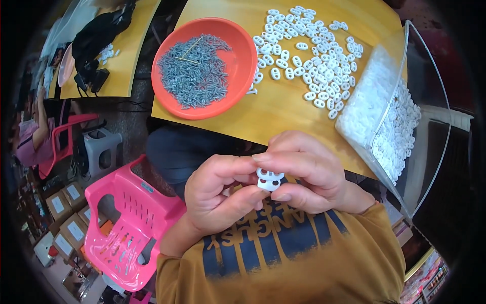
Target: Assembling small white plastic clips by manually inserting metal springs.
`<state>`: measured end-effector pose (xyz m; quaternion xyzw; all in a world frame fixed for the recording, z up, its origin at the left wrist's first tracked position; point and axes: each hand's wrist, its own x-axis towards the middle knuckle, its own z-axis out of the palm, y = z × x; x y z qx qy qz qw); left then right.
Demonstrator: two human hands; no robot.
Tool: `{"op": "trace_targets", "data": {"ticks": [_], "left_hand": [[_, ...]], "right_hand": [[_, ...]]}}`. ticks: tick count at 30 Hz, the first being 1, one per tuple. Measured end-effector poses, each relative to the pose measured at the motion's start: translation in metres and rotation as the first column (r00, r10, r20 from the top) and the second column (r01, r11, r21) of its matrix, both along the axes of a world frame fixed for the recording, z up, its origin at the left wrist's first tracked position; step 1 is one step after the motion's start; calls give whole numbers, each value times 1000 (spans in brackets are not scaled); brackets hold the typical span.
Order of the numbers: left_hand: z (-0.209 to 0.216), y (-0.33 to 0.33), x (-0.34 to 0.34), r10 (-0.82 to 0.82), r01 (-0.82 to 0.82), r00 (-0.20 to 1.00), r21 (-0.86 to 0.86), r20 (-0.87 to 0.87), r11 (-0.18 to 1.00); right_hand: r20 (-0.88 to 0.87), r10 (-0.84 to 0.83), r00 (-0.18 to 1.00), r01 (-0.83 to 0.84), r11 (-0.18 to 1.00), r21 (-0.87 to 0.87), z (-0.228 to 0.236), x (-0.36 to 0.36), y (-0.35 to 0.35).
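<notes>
Close to my chest, my left hand (220, 187) and my right hand (309, 172) pinch a small white plastic cord lock (269, 183) from both sides. Dark holes show on its upper and lower parts. Thumbs press below it and index fingers above; the other fingers are partly hidden behind. Ahead on the yellow table, many loose white two-hole pieces (324, 63) lie scattered. To their left stands a red-orange basin (237, 76) of small grey metal pieces (192, 76) that look like springs, with two thin sticks (187, 60) on top.
A clear plastic bin (367, 96) of more white pieces stands tilted at the table's right edge (283, 124). At my left are a pink plastic chair (131, 223), cardboard boxes (71, 228) and a grey stool (103, 147). A person (38, 134) sits near another table (121, 76).
</notes>
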<state>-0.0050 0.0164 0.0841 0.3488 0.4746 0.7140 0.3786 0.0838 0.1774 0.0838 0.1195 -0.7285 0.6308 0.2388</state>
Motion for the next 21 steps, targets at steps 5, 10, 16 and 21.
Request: {"op": "trace_targets", "data": {"ticks": [5, 10, 16, 21], "left_hand": [[-4, 0, 6, 25, -26, 994, 15, 111, 1000], [-6, 0, 9, 32, -33, 989, 1, 147, 999], [-7, 3, 12, 38, -37, 963, -12, 266, 999], [-7, 1, 6, 32, -27, 963, -22, 269, 999]], "right_hand": [[13, -12, 1000, 12, 1000, -11, -2, 1, -2], [22, -9, 1000, 9, 1000, -8, -6, 3, -3], [53, -26, 998, 28, 998, -49, -9, 5, -5], [71, -24, 997, 30, 996, -84, -7, 0, -6]]}}
